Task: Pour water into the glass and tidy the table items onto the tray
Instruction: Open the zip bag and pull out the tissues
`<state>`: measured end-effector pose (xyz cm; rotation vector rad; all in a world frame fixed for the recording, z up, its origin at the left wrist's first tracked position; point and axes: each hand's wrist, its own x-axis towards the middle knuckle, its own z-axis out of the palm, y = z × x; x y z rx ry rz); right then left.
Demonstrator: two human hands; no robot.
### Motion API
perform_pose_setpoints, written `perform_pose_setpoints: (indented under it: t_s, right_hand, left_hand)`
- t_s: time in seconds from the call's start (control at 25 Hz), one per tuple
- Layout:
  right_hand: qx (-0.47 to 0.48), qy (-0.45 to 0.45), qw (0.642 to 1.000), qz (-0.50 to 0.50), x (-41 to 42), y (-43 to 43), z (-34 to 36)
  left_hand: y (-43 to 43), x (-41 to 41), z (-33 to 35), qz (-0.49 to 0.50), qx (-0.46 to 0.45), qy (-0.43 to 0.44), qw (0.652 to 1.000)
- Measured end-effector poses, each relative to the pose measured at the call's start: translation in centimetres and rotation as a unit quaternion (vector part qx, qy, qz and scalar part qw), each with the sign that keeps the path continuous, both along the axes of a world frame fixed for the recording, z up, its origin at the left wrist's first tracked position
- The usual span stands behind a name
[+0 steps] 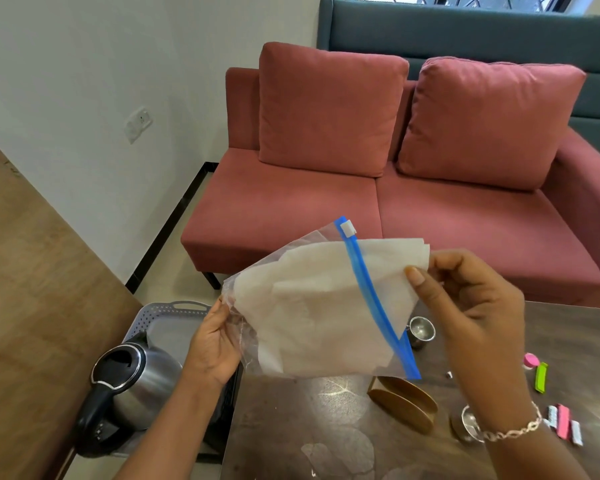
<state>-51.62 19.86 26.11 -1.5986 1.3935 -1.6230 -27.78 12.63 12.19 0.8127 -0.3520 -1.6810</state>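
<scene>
I hold a clear zip bag (291, 327) with a blue slider strip above the table. My left hand (215, 344) grips its bottom corner. My right hand (465, 299) pinches the white tissue paper (388, 261) that sticks out of the bag's mouth. A steel electric kettle (132, 386) with a black handle stands on the grey perforated tray (174, 313) at the left. A small steel cup (420, 331) stands on the table behind the bag. Another steel cup (466, 426) is partly hidden by my right wrist.
A wooden napkin holder (402, 401) lies on the dark patterned table (309, 427). Pink, green and white clips (555, 403) are scattered at the right edge. A red sofa (395, 188) stands beyond the table, with a white wall and wooden floor at left.
</scene>
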Motion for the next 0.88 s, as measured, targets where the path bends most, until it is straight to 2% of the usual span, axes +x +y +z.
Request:
perform_pose_setpoints:
  t_s: [0.12,0.24,0.36,0.48,0.72,0.88]
  right_hand:
    - [-0.002,0.017,1.000,-0.006,-0.1,-0.7,0.5]
    - [0.046,0.038,0.998,0.018,0.0,-1.3,0.8]
    - [0.078,0.001,0.994,0.073,0.0,-1.4,0.8]
    - [0.101,-0.030,0.992,0.065,-0.3,-1.2,0.3]
    - [0.140,-0.024,0.990,0.020,-0.3,-1.0,-0.9]
    - [0.216,-0.023,0.974,0.070,-0.4,-1.3,-1.2]
  left_hand:
    - [0.0,0.1,0.1,0.009,0.005,0.000,1.000]
    - [0.1,0.2,0.1,0.025,0.029,0.002,0.999]
    - [0.2,0.4,0.0,0.035,0.065,0.011,0.997]
    - [0.1,0.6,-0.2,0.039,0.089,0.030,0.995]
    - [0.0,0.1,-0.3,0.037,0.096,0.062,0.993]
    - [-0.2,-0.2,-0.5,0.033,0.119,0.078,0.989]
